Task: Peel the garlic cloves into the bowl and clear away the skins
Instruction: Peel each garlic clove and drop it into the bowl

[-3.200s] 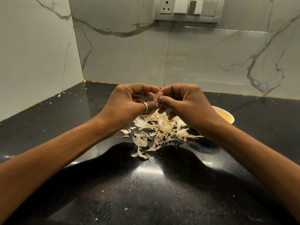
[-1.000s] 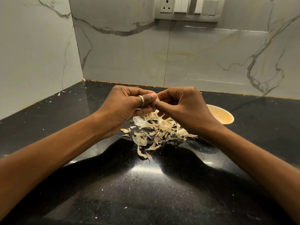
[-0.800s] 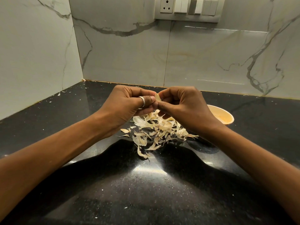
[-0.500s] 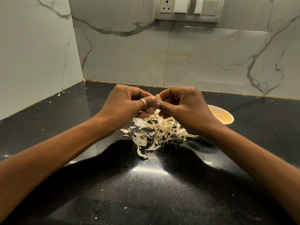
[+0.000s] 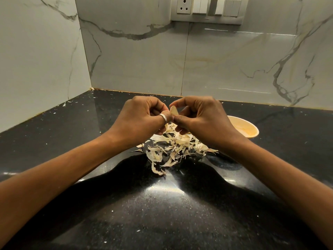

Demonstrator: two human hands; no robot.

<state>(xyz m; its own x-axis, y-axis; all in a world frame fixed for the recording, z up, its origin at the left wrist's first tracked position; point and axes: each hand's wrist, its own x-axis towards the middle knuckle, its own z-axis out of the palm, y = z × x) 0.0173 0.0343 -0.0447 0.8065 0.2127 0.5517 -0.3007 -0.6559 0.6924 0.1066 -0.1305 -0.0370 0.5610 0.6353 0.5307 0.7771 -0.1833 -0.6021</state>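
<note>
Both hands meet above the black counter and pinch one pale garlic clove [image 5: 173, 110] between their fingertips. My left hand [image 5: 142, 118], with a silver ring on one finger, grips it from the left. My right hand [image 5: 200, 120] grips it from the right with thumb and forefinger. Only the clove's top shows between the fingers. Below the hands lies a loose pile of papery garlic skins [image 5: 173, 147]. A pale yellow bowl [image 5: 246, 129] stands behind my right wrist, partly hidden by it; its contents cannot be seen.
The black speckled counter [image 5: 162, 204] runs into a corner of marble-patterned wall tiles at the back left. A switch plate with a socket [image 5: 207, 9] sits on the back wall. Tiny skin flecks [image 5: 64, 104] lie along the left wall's foot.
The hands have stayed together over the pile, with the fingers shifting slightly round the clove. Its pale tip shows a little more between the fingertips than one second ago.
</note>
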